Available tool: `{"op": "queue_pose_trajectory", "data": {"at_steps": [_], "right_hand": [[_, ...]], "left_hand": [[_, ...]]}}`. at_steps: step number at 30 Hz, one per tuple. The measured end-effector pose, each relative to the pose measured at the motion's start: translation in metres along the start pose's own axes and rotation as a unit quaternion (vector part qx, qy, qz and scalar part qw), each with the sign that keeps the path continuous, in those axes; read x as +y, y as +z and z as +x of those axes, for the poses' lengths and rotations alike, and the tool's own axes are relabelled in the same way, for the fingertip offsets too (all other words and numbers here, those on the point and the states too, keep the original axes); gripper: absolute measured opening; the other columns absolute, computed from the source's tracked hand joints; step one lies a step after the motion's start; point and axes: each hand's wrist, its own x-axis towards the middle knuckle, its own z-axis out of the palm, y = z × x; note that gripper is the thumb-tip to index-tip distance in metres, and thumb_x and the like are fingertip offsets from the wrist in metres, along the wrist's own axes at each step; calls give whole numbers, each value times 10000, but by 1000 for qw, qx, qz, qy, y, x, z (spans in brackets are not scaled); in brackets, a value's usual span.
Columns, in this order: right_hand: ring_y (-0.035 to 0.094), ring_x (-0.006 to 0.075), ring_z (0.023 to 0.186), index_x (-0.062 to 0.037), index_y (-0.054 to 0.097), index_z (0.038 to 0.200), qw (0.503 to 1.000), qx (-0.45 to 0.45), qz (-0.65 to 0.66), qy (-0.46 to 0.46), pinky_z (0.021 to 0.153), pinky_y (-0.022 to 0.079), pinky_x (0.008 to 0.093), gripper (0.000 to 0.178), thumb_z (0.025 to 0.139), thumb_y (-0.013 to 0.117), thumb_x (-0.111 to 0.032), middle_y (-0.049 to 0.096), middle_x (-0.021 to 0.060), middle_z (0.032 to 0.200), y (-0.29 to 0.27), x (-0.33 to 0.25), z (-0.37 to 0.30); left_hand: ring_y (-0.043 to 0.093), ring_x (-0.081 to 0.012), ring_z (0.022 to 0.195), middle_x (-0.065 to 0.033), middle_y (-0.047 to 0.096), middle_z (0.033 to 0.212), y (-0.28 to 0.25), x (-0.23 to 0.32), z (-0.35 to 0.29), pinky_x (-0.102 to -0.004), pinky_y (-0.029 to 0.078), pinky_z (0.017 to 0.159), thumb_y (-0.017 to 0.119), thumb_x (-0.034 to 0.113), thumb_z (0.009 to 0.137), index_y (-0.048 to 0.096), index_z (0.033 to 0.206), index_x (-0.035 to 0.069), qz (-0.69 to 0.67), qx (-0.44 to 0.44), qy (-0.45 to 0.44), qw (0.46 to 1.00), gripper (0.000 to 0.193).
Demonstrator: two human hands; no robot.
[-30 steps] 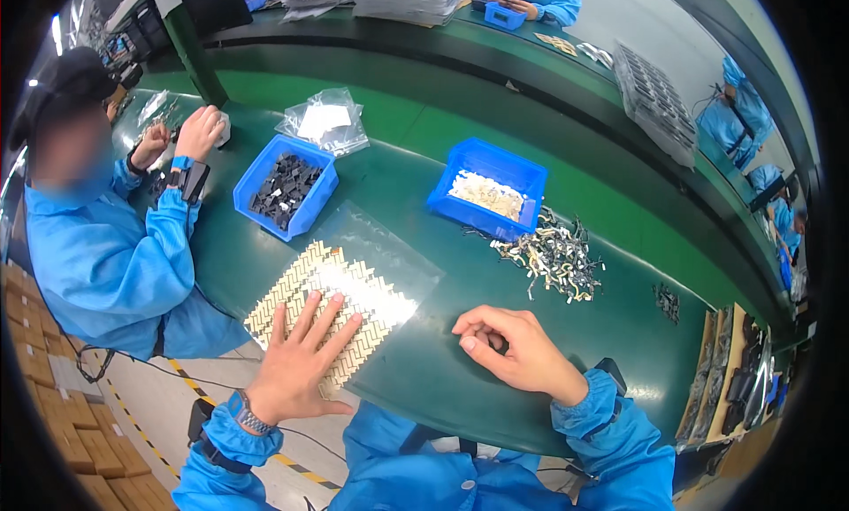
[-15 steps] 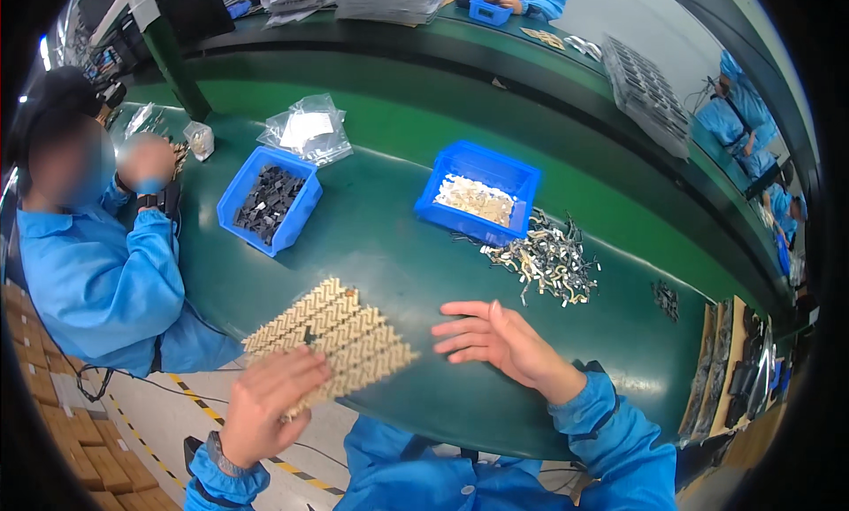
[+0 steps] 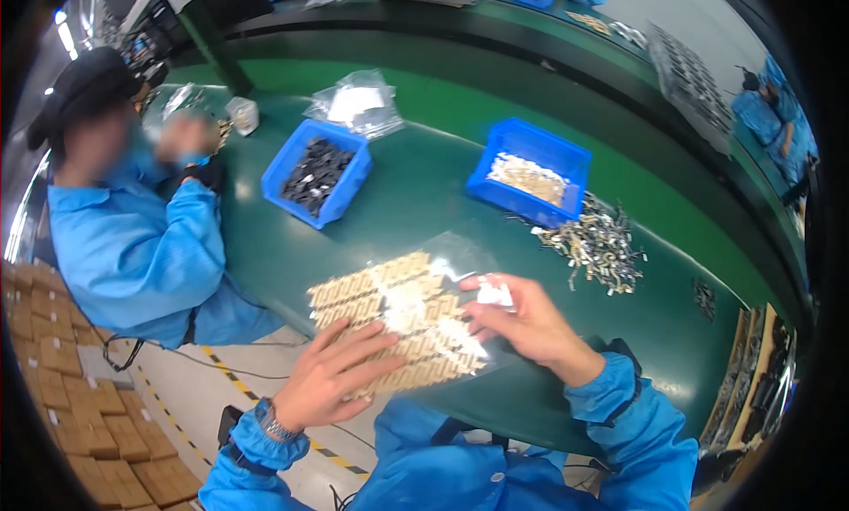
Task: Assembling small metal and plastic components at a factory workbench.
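A flat array of beige slotted parts (image 3: 371,285) lies at the table's near edge, with clear plastic (image 3: 455,250) that looks like a bag over or around it. Glare hides whether the parts are inside. My left hand (image 3: 340,378) rests on the array's near left side, fingers spread and flat. At the array's right side, my right hand (image 3: 531,330) pinches the clear plastic between thumb and fingers. A bright white patch shows at that grip; I cannot tell whether it is a label or glare.
Beyond stand a blue bin (image 3: 355,179) of black pieces and a blue bin (image 3: 575,161) of whitish pieces. A heap of small mixed parts (image 3: 601,250) lies right of them. A co-worker (image 3: 133,237) sits at left. Clear bags (image 3: 358,104) lie at the back.
Clear plastic now shows over the beige array, which sits further right in the picture. My right hand, open and apart before, has closed on the plastic. The view has shifted.
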Motion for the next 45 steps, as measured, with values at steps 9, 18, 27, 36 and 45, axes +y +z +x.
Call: {"op": "queue_pose_trajectory", "data": {"at_steps": [9, 18, 27, 36, 45], "right_hand": [[691, 163, 917, 18, 565, 1362, 998, 28, 10, -58, 771, 602, 319, 367, 1016, 648, -75, 700, 141, 1086, -4, -2, 9], [683, 134, 896, 19, 568, 1353, 997, 54, -2, -63, 764, 590, 305, 357, 1012, 641, -53, 704, 92, 1061, 1, -2, 10], [712, 137, 885, 13, 543, 1358, 994, 60, -35, -83, 778, 572, 272, 360, 1018, 638, -57, 750, 152, 1030, 2, 1, 9], [728, 146, 902, 2, 556, 1342, 992, 62, -47, -103, 772, 574, 266, 354, 1003, 649, -41, 751, 150, 1021, 9, -4, 19], [722, 130, 879, 9, 561, 1328, 989, 46, -62, -127, 763, 572, 257, 363, 983, 667, -29, 745, 131, 993, 9, -6, 53]], "left_hand": [[503, -286, 1431, -37, 637, 1432, -5, -21, -21, -559, 301, 1211, 943, 382, 654, 724, 1282, 200, 36, 44, -48, 997, 690], [545, -301, 1378, -33, 670, 1376, 13, -31, -36, -557, 338, 1178, 910, 310, 713, 791, 1155, 226, 18, 93, -79, 992, 465], [583, -297, 1284, -13, 690, 1275, 23, -32, -32, -544, 402, 1090, 898, 270, 701, 815, 1071, 297, 89, 122, -46, 987, 380], [635, -306, 1233, -12, 745, 1157, 21, -37, -34, -533, 433, 1057, 901, 167, 707, 817, 916, 235, 59, 179, -26, 982, 235], [626, -265, 1230, 2, 726, 1167, 11, -37, -30, -495, 457, 1044, 852, 168, 783, 778, 986, 167, 83, 162, -66, 981, 215]]}}
